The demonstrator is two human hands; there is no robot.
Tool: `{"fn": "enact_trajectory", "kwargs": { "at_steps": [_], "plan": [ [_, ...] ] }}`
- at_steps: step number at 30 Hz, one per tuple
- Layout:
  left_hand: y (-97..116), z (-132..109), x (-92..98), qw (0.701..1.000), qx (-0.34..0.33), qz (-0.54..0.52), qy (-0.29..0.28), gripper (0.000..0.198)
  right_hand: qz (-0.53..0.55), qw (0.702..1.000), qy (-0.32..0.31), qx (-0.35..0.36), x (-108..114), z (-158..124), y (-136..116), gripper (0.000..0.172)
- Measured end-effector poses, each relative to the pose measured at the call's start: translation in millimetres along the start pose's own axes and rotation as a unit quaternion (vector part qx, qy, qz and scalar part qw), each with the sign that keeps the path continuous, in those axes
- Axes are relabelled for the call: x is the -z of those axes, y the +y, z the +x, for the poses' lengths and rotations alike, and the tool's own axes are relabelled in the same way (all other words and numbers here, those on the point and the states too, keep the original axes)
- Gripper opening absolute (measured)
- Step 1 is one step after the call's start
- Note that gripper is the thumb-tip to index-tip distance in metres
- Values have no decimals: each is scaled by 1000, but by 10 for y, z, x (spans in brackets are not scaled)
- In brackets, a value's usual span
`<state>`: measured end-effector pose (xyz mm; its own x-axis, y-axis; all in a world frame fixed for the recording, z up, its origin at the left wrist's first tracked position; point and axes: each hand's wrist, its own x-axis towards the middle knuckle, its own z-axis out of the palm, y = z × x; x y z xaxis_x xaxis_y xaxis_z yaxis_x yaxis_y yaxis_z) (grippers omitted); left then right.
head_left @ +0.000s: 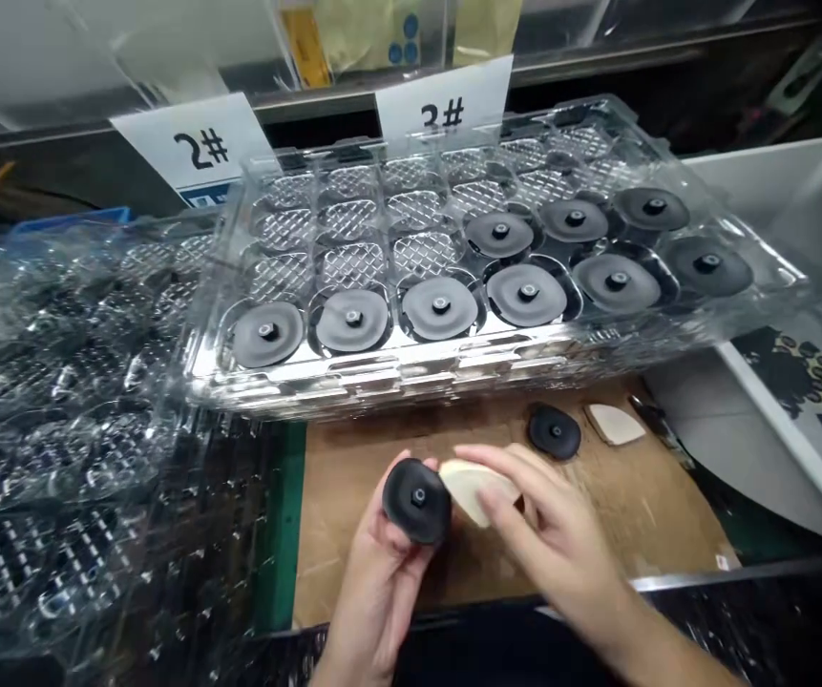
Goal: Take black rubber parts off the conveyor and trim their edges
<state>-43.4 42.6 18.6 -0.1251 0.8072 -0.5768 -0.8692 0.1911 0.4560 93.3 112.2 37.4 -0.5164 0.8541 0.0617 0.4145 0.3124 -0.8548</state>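
Brown cardboard sheet (640,520) over a green bench mat (280,525), with a clear plastic tray (382,380) resting along the far edge of the cardboard. Nine grey-faced discs (440,307) with metal centre studs sitting in the tray's pockets: six across the front row, three toward the right end of the row behind. Diamond-patterned pocket floors showing toward the left and rear. Behind the tray, white cards marked "2#" (192,148) and "3#" (445,110). Far left, a heap of clear trays (45,382), with a blue crate edge (71,221) beyond. Far right, a grey bin (790,205) above a printed sheet (815,382) of dark ovals.

Low at centre, left hand (382,582) clenched around a black disc (416,501), fingers curled behind it, stud turned upward, held just above the cardboard. Right hand (560,544) closed in a pinching grip on a cream pad (474,487), thumb and fingers on its faces. Curved edge of the pad just beside the black disc, with contact impossible to tell. Farther along the cardboard, a second black disc (555,431) lying flat, and a second cream pad (615,424) just to its right.
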Motion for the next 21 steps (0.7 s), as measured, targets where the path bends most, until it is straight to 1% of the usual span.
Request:
{"fn": "enact_trajectory", "kwargs": {
  "at_steps": [2, 3, 4, 6, 7, 8, 11, 13, 15, 16, 19, 20, 21],
  "plan": [
    [-10, -1, -46, 999, 31, 17, 8, 57, 8, 998, 9, 69, 64, 82, -210, 31],
    [-5, -8, -66, 999, 46, 23, 15, 57, 8, 995, -12, 97, 79, 103, -289, 31],
    [5, -17, -85, 998, 54, 27, 24, 57, 5, 993, -45, 113, 87, 118, -347, 29],
    [27, -34, -115, 997, 50, 35, 49, 54, -3, 987, -112, 112, 90, 143, -401, 27],
    [35, -41, -128, 997, 45, 36, 53, 53, -7, 987, -122, 109, 85, 156, -406, 25],
    [40, -49, -140, 997, 44, 36, 51, 51, -13, 989, -103, 109, 76, 165, -402, 25],
    [56, -80, -171, 997, 54, 38, 39, 45, -16, 990, -19, 139, 43, 138, -377, 26],
    [72, -106, -192, 996, 57, 44, 43, 44, -1, 986, -19, 163, 37, 83, -368, 26],
    [77, -127, -225, 996, 58, 49, 51, 44, 4, 986, -45, 159, 47, 48, -370, 26],
    [72, -134, -247, 995, 60, 53, 51, 46, -2, 988, -43, 150, 53, 50, -376, 26],
    [45, -151, -316, 995, 62, 69, 47, 51, -28, 991, 1, 133, 80, 96, -398, 25],
    [41, -156, -334, 995, 60, 72, 46, 51, -25, 989, 6, 143, 99, 101, -399, 25],
    [41, -161, -347, 995, 57, 72, 41, 53, -18, 988, -2, 155, 127, 90, -394, 24]
  ]
}}
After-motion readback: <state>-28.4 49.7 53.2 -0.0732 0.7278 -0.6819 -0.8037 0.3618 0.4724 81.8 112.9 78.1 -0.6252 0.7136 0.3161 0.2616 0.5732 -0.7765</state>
